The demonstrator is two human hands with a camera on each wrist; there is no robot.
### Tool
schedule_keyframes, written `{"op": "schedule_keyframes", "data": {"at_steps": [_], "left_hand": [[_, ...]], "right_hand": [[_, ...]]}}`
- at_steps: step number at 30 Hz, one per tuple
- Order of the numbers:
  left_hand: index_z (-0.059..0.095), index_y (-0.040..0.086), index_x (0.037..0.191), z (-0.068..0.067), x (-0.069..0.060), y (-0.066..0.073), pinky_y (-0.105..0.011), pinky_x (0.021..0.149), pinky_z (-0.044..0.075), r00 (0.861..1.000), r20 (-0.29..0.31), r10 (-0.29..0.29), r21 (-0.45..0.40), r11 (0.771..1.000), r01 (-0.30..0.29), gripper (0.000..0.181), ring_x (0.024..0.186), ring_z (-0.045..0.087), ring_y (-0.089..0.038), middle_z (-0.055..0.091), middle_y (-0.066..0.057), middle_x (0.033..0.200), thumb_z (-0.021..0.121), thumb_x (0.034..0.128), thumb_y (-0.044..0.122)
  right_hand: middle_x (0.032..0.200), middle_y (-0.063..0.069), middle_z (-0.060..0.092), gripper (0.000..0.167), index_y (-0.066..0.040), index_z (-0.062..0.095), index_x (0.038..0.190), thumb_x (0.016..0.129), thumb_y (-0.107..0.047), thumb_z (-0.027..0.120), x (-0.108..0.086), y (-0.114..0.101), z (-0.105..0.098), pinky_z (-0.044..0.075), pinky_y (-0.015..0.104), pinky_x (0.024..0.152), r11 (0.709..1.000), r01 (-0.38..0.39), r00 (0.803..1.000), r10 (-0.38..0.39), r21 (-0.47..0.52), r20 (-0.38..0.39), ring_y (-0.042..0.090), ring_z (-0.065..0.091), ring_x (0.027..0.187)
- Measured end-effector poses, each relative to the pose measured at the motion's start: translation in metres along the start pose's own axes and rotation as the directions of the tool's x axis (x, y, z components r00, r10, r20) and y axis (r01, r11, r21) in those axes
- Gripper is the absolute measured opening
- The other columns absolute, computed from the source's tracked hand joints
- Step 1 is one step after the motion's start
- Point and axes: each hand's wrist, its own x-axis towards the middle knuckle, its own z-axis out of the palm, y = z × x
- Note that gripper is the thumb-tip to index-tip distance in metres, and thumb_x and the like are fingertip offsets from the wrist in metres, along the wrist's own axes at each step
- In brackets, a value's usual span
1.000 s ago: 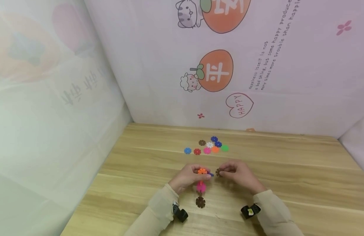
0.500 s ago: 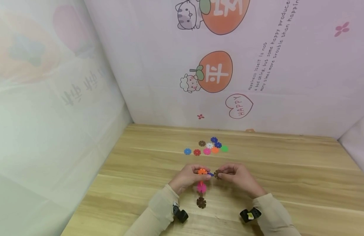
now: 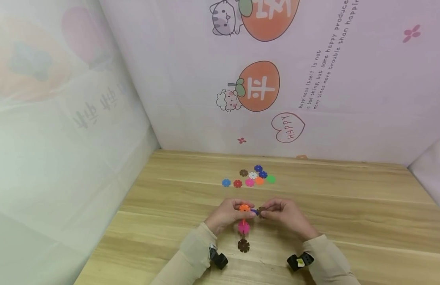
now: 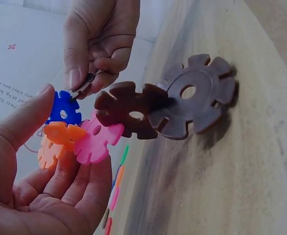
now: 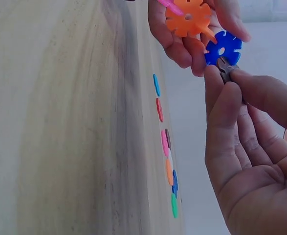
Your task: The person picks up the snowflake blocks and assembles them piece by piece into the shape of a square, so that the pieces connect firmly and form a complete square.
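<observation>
1. One wooden table (image 3: 163, 206) lies below; over it, I'd square up the join, then press evenly.
2. Left hand (image 3: 227, 213) and right hand (image 3: 290, 215) face each other: left grips the chain (image 3: 243, 227), right pinches a brown disc (image 5: 225, 68).
3. That chain runs bodyward from the left fingers.
4. At its blue disc's (image 5: 213, 55) rim, the brown disc touches; I can't tell whether it's seated.

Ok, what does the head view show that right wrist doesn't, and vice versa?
Only head: both sleeves and black wrist cameras.
Only right wrist: the flat face of the held blue disc.
Both: the left hand holding joined discs, the right hand pinching a brown disc at the blue one's edge, and the loose green disc.
</observation>
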Motion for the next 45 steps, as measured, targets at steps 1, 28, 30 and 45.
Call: {"op": "schedule_keyframes", "data": {"at_steps": [1, 28, 30, 45], "left_hand": [[0.069, 0.014, 0.119, 0.000, 0.000, 0.000, -0.028, 0.084, 0.054, 1.000, -0.002, -0.002, 0.004, 1.000, 0.002, 0.040, 0.091, 0.065, -0.014, 0.071, 0.000, 0.109, 0.081, 0.0824, 0.025], [0.071, 0.014, 0.108, -0.009, -0.006, -0.004, -0.034, 0.081, 0.057, 0.998, 0.060, -0.005, 0.052, 0.999, 0.002, 0.026, 0.087, 0.068, -0.017, 0.075, -0.005, 0.101, 0.075, 0.0870, 0.029], [0.071, 0.014, 0.109, -0.010, -0.005, -0.004, -0.034, 0.084, 0.056, 0.998, 0.057, -0.003, 0.070, 0.998, -0.001, 0.027, 0.090, 0.068, -0.016, 0.075, -0.003, 0.102, 0.074, 0.0885, 0.031], [0.072, 0.010, 0.107, -0.007, -0.001, -0.006, -0.032, 0.079, 0.057, 0.999, 0.002, 0.035, 0.072, 0.997, -0.035, 0.019, 0.088, 0.066, -0.014, 0.073, -0.002, 0.098, 0.072, 0.0903, 0.019]], "right_hand": [[0.094, 0.008, 0.074, 0.027, -0.002, 0.069, 0.105, 0.085, -0.018, 0.077, 0.000, -0.001, 0.001, 0.058, 0.025, 0.075, 1.000, -0.009, 1.000, 0.009, -0.003, -0.005, 0.020, 0.068, 0.087], [0.099, 0.007, 0.071, 0.026, -0.007, 0.067, 0.108, 0.088, -0.023, 0.073, 0.003, 0.001, -0.001, 0.054, 0.034, 0.083, 0.998, 0.040, 0.994, -0.034, -0.054, 0.105, 0.025, 0.066, 0.093], [0.098, 0.007, 0.071, 0.025, -0.006, 0.067, 0.107, 0.088, -0.021, 0.073, 0.003, -0.001, -0.001, 0.055, 0.032, 0.081, 0.997, 0.048, 0.994, -0.042, -0.059, 0.105, 0.024, 0.066, 0.092], [0.105, 0.002, 0.074, 0.017, -0.015, 0.074, 0.107, 0.094, -0.023, 0.067, 0.015, -0.007, 0.003, 0.055, 0.029, 0.083, 0.961, 0.172, 0.976, -0.137, -0.218, 0.168, 0.015, 0.066, 0.096]]}}
